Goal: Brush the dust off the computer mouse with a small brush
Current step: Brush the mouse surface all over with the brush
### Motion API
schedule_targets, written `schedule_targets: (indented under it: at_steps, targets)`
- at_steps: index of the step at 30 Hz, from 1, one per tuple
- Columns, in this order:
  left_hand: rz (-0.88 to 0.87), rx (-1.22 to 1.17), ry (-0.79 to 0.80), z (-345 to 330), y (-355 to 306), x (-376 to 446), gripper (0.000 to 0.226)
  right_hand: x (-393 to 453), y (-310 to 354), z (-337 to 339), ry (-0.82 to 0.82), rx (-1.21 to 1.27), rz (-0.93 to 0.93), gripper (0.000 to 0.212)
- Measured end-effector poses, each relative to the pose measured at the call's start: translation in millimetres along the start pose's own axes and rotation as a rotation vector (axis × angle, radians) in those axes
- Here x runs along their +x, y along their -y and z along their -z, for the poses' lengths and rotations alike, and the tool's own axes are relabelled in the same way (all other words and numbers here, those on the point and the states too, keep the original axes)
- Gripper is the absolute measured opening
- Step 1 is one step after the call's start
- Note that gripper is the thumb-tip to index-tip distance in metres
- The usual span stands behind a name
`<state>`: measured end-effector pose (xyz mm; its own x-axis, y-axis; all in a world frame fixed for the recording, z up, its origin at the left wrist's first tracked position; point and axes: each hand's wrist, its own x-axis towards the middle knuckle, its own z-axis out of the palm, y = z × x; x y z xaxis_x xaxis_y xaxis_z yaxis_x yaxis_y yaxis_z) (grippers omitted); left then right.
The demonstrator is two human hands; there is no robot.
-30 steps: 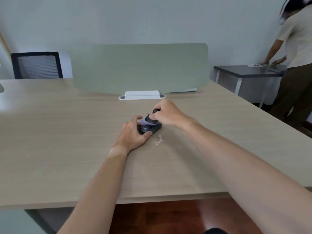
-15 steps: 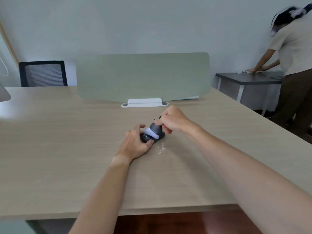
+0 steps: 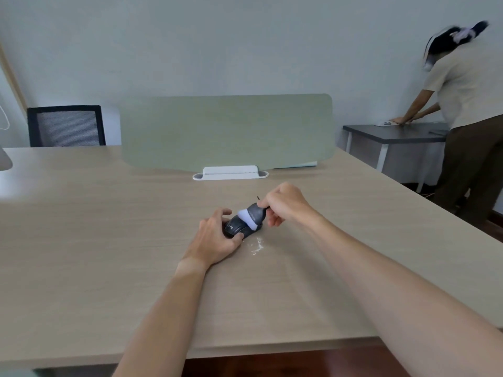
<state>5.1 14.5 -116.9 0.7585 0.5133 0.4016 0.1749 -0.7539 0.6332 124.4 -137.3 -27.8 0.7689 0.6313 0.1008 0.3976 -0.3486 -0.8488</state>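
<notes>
A black computer mouse [image 3: 236,227] lies on the light wooden desk [image 3: 109,240] near the middle. My left hand [image 3: 215,238] grips it from the near left side, thumb and fingers around its body. My right hand [image 3: 284,204] holds a small brush [image 3: 254,213] with a dark grey head and white bristles. The bristles rest on the top right of the mouse. A small patch of white dust [image 3: 257,246] lies on the desk just right of the mouse.
A pale green divider panel [image 3: 226,131] in a white foot [image 3: 230,172] stands behind the mouse. A black mesh chair [image 3: 65,126] is at the far left. Another person [image 3: 468,118] leans over a dark side table [image 3: 394,131] at the right.
My right hand has drawn the brush up and to the right across the mouse, so more of the brush head shows. My left hand keeps its hold on the mouse.
</notes>
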Motion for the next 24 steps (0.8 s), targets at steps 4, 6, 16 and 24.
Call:
schedule_targets:
  at_steps: [4,6,16,24]
  targets:
    - [0.0,-0.001,-0.006,0,-2,-1,0.059,1,1,-2,-0.103,-0.122,0.074,0.016]
    - [0.0,-0.001,-0.009,1,-2,-2,0.058,-3,0,-6,-0.087,-0.223,0.098,0.022]
    - [-0.029,-0.026,0.011,4,-1,-1,0.041,-11,16,-21,0.075,-0.024,0.105,0.021]
    - [0.022,-0.007,0.01,4,-6,-3,0.056,-14,6,-22,-0.058,-0.285,0.27,0.026]
